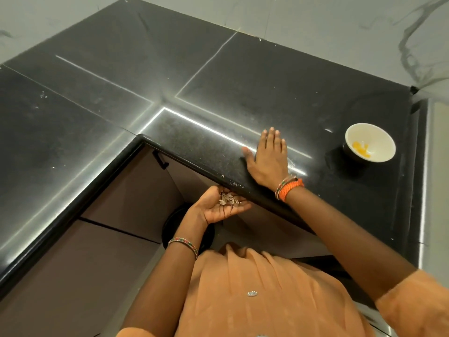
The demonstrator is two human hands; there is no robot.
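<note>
On the black granite countertop [218, 81], the right hand [267, 159] lies flat, fingers straight, and should drag stray flakes off the edge beside its wrist into the cupped left hand [222, 207], which holds the dry peel scraps [227, 200] just beneath.

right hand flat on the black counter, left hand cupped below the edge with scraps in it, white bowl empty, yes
No: the head view shows yellow-orange bits in the white bowl. The right hand flat on the counter and left hand cupped with scraps are correct.
</note>
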